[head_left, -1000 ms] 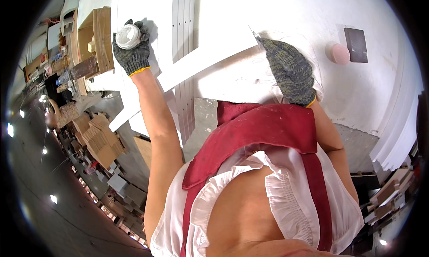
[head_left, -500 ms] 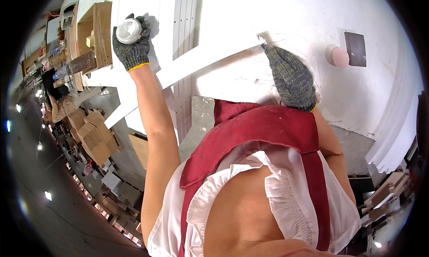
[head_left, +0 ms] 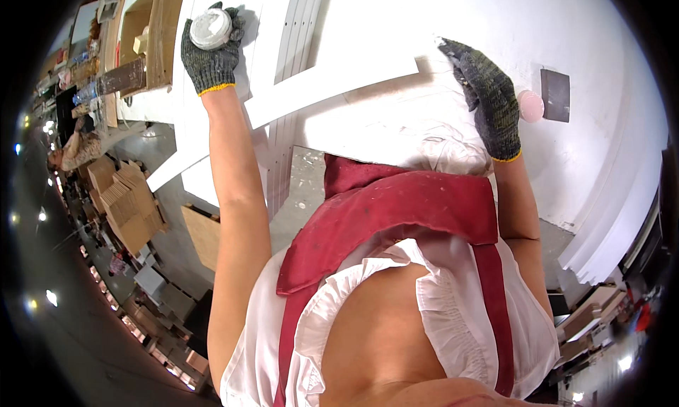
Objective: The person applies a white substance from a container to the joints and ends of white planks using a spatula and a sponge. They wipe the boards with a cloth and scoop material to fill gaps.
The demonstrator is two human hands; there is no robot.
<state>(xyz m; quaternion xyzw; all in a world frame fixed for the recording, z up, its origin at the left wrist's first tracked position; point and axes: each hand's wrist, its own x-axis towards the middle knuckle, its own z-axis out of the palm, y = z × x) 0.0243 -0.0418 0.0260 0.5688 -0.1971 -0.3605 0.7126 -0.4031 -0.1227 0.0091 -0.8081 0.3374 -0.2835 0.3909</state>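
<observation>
A dark knitted glove with a yellow cuff covers my left hand (head_left: 212,57), whose fingers wrap round a small round tub (head_left: 211,29) of white paste. Below that hand, my left forearm crosses over a long white strip (head_left: 332,89) lying at a slant. My right hand (head_left: 488,96), gloved alike, is raised to the right of the strip's end and apart from it. Its fingers are pressed together and point forward, with a white dab at the tips; whether they pinch anything else is too small to tell. Beside my right wrist lies a crumpled white cloth (head_left: 449,154).
Right of my right hand, a pink round piece (head_left: 530,106) sits beside a dark grey rectangular block (head_left: 556,96) on the white work surface (head_left: 566,166). Grooved white panels (head_left: 297,36) lie under the strip. A cardboard box (head_left: 163,36) stands far left; another person (head_left: 74,152) is beyond.
My right hand has drawn off the strip's end, moving forward and to the right, uncovering the white cloth. My left hand still holds the tub. The whole view has shifted slightly.
</observation>
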